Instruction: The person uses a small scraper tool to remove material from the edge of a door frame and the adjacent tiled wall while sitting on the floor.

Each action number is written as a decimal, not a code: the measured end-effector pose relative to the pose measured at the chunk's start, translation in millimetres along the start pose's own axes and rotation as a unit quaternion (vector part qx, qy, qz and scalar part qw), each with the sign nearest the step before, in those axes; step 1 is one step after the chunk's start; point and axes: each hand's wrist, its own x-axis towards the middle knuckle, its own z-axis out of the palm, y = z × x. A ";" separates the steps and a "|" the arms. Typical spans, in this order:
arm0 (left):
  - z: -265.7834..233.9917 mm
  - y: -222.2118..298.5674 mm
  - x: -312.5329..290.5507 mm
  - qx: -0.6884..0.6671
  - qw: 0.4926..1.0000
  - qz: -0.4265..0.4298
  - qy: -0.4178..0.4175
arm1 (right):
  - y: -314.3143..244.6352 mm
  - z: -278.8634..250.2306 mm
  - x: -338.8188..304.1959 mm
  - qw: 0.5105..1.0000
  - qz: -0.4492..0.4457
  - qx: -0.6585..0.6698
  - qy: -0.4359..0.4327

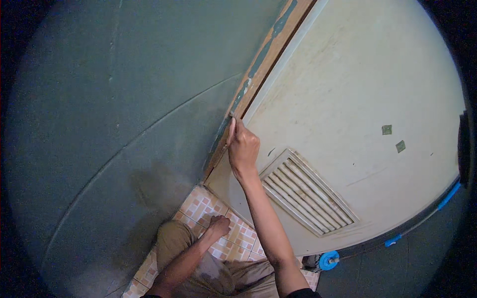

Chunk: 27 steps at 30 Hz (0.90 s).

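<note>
We see a broad dark green wall (124,149) filling the left. A pale, scuffed door (377,74) fills most of the right. Below, we find brown-trousered legs (175,236) over a floor of patterned tiles (198,204). A slanted louvred vent (309,194) sits low in the door. Between wall and door runs a wooden frame strip (277,48), streaked with green paint (259,62). Our right hand (243,148) reaches up to it, thumb and forefinger pinched together on a small grey piece (232,114) at the strip's edge, mostly hidden. Our left hand (219,226) hangs near the left knee, fingers curled; we cannot tell whether it holds anything. A blue disc (328,260) lies beside the door's lower edge. Two small green squares (387,130) mark the door.
</note>
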 end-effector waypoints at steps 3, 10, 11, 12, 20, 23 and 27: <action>0.9 5.8 -0.8 0.010 1.000 -0.004 0.020 | 10.3 13.4 -22.2 0.999 0.007 -0.008 -0.033; -3.5 1.0 1.5 0.009 1.000 -0.002 -0.007 | 11.7 35.3 -63.7 0.994 0.007 -0.024 -0.106; -4.3 3.4 1.7 0.011 1.000 -0.012 -0.009 | 14.9 37.7 -65.5 0.994 0.006 -0.024 -0.105; -5.5 4.4 0.7 0.012 1.000 -0.023 -0.011 | 14.4 38.0 -65.3 0.993 0.009 -0.025 -0.116; -10.4 9.7 -6.2 0.035 0.999 -0.020 0.012 | 13.8 10.8 -19.3 0.996 0.035 -0.030 -0.076; -8.3 4.0 -8.1 0.031 0.999 0.001 0.018 | 8.2 3.5 2.2 0.999 0.032 0.001 -0.025; 1.8 0.4 -2.8 0.041 0.999 0.012 0.016 | 11.8 3.7 -6.6 0.999 0.038 -0.002 -0.020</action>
